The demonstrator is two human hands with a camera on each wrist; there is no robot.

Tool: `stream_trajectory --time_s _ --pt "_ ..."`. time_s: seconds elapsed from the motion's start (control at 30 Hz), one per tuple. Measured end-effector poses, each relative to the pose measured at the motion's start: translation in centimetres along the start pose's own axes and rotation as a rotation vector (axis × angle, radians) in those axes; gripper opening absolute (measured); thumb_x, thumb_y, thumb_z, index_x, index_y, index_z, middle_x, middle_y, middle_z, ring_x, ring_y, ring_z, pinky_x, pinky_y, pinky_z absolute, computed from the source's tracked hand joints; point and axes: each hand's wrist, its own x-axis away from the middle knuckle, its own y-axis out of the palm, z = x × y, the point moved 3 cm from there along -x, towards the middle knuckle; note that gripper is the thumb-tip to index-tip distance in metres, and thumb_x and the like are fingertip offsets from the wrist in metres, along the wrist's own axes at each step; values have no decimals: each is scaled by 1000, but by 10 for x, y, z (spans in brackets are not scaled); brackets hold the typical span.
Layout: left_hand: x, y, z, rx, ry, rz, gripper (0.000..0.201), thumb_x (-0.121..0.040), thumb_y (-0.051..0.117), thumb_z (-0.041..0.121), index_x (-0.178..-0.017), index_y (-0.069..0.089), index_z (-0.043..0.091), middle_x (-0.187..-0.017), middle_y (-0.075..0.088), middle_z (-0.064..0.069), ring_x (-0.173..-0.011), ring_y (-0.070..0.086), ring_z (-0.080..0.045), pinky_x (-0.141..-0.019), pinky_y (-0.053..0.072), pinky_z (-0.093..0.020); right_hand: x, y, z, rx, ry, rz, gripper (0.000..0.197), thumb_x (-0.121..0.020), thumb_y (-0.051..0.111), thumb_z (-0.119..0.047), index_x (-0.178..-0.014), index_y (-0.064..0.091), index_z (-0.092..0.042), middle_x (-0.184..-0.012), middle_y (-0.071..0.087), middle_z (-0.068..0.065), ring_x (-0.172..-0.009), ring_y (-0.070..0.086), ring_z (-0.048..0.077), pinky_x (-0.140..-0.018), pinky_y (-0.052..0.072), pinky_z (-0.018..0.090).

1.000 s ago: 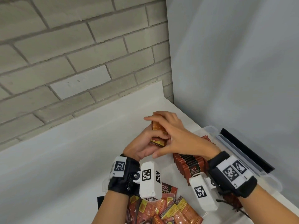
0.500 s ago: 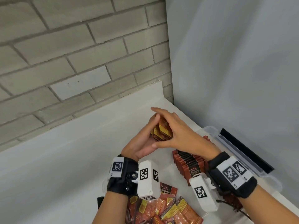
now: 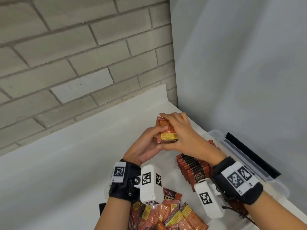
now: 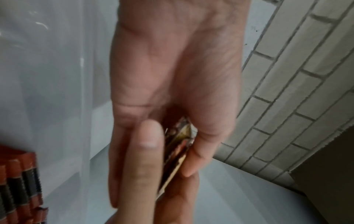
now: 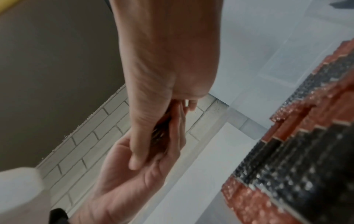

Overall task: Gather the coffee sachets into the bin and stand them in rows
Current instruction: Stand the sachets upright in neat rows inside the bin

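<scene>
Held stack: small bundle of coffee sachets (image 3: pixel 166 133), raised above the far end of the bin, back panel with its yellow label facing the head camera
Left hand (image 3: pixel 146 146): cupped under and behind the bundle, thumb curled over its left edge, gripping it
Right hand (image 3: pixel 181 135): wrapped over the top and right side of the same bundle, fingers bent round the far edge, thumb under the bottom corner
Wrist views: edges of the sachets (image 4: pixel 177 149) pinched between the two palms, blurred
Bin (image 3: pixel 214 135): clear plastic, on the white counter (image 3: pixel 66 163) in the corner by the brick wall (image 3: pixel 66 55)
Standing row (image 3: pixel 193 170): sachets upright along the right side of the bin, packed face to face
Loose pile (image 3: pixel 167 214): sachets lying flat and overlapping at the near end, below the wrists
</scene>
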Motion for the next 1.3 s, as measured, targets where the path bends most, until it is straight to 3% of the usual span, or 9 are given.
stream_trajectory --time_s 0.1,0.2,0.33,0.47,0.67,0.87,0.97,1.07,1.3 --pt "-1 -1 3 32 46 34 24 -86 56 14 -98 75 6 -107 69 -18 -98 68 -24 -87 55 -36 -2 -7 -1 -204 117 46 107 -62 72 -61 -149 21 -24 -132 36 -11 -122 25 2 -97 30 13" --pt "-2 -2 5 89 97 72 27 -89 56 13 -111 69 4 -114 67 -20 -101 67 -27 -82 57 -39 -4 -18 7 -423 278 223 89 -68 59 -63 -144 31 -24 -127 46 -8 -115 47 7 -93 42 18" --pt "-3 -4 7 118 132 97 42 -93 52 20 -135 54 23 -117 67 -11 -95 68 -22 -77 58 -35 -2 -22 18 -549 361 259 45 -87 63 -37 -128 54 -20 -97 63 -7 -87 59 -2 -79 47 17" --pt "-4 -5 6 89 132 139 46 -93 46 40 -129 55 12 -107 66 -14 -85 67 -20 -78 57 -33 -1 -25 18 -694 322 296 13 -89 65 -16 -97 68 -25 -85 66 -6 -69 56 -8 -61 43 9" --pt "-4 -7 8 193 143 152 54 -95 43 49 -121 60 6 -101 66 -16 -82 63 -22 -75 57 -31 1 -34 16 -716 285 373 9 -85 69 -15 -93 70 -19 -94 73 -4 -90 66 8 -82 50 18" --pt "-4 -6 11 289 227 119 37 -84 56 8 -121 59 9 -103 66 -17 -85 68 -24 -72 57 -31 0 -33 10 -705 213 324 14 -83 68 -3 -95 73 -7 -101 74 2 -95 69 9 -83 51 16" --pt "-4 -9 13 256 277 145 46 -81 59 0 -126 57 8 -114 63 -16 -100 66 -26 -87 57 -37 0 -30 12 -744 226 267 16 -85 65 0 -94 74 -10 -105 73 2 -100 68 10 -82 52 18" --pt "-5 -9 14 219 327 170 53 -81 62 0 -133 52 9 -120 62 -17 -108 63 -28 -98 48 -41 -1 -28 16 -731 237 253 19 -89 61 -3 -101 73 -12 -108 73 0 -103 67 10 -85 53 21" --pt "-8 -13 18 259 463 229 52 -90 54 -4 -139 44 8 -120 61 -18 -113 61 -29 -88 56 -35 3 -27 9 -1028 441 238 28 -95 54 -29 -107 65 -7 -102 73 10 -95 71 16 -81 55 20"
